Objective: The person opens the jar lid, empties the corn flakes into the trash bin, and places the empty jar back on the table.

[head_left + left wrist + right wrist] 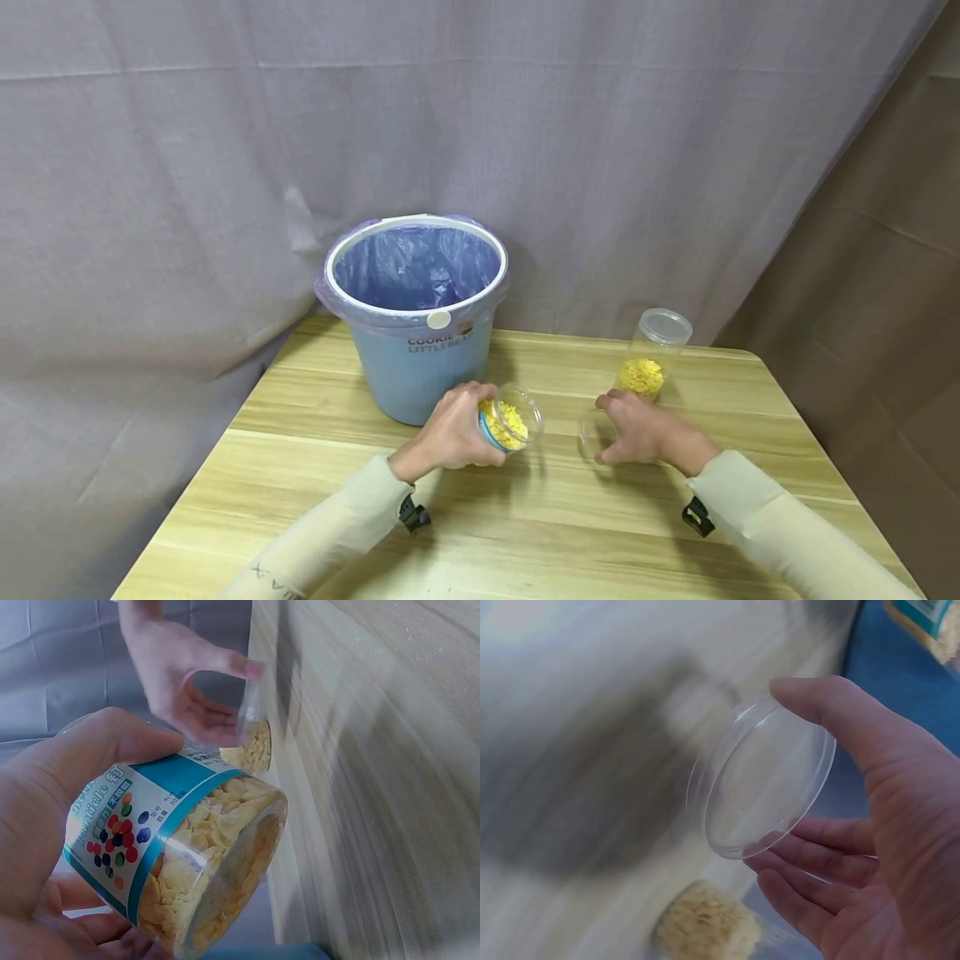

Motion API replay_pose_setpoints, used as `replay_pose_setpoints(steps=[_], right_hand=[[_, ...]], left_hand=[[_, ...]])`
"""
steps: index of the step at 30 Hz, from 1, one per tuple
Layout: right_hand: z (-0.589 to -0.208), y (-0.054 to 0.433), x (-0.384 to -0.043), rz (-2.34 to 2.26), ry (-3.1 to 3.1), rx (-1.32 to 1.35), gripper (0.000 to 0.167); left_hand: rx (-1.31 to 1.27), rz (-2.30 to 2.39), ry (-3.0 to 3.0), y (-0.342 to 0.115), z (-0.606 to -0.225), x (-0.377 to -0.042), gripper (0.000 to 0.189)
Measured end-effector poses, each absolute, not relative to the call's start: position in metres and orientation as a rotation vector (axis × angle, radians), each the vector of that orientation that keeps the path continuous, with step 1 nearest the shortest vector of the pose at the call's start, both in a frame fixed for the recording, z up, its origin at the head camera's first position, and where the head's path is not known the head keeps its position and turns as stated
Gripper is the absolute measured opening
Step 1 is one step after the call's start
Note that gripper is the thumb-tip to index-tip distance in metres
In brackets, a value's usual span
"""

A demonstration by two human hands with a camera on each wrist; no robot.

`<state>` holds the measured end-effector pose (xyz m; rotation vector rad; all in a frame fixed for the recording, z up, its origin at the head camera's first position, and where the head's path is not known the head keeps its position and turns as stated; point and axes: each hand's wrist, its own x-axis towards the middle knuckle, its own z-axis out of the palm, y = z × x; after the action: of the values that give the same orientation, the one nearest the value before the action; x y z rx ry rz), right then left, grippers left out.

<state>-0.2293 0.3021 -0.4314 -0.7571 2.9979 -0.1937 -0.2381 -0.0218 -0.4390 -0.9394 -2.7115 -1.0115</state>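
Observation:
My left hand (453, 429) grips a clear plastic jar (513, 427) of yellow flaky bits, held tilted over the table in front of the bin. A teal and white label (124, 832) with coloured dots wraps it; the bits (206, 847) lie at its base end. To the right, my right hand (637, 427) holds a clear round lid (769, 780) by its edge, thumb on one side and fingers on the other. Just behind that hand stands a second, taller clear jar (643, 375) with yellow bits in its lower part and a lid on top; the hand hides its base.
A blue bin (420, 375) with a white rim and purple liner bag stands at the back left, close behind my left hand. The wooden table (540, 533) extends under both arms. Grey curtains (600, 167) hang behind it and a brownish one (877, 250) at the right.

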Motion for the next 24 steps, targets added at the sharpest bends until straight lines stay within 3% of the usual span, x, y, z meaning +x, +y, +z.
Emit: replay_pose_setpoints(steps=[13,19,24], right_hand=[[-0.460,0.307,-0.234,-0.241,2.974,-0.739,0.053],[-0.464,0.310,-0.233,-0.284,2.940,-0.694,0.047],[-0.465,0.311,-0.232,-0.292,2.929,-0.686,0.053]], left_hand=[[-0.929,-1.038,-2.707,-0.024,-0.440,-0.238,0.083],[-0.936,-1.040,-2.706,-0.025,-0.441,-0.240,0.083],[-0.929,-1.055,-2.702,-0.026,-0.441,-0.239,0.085]])
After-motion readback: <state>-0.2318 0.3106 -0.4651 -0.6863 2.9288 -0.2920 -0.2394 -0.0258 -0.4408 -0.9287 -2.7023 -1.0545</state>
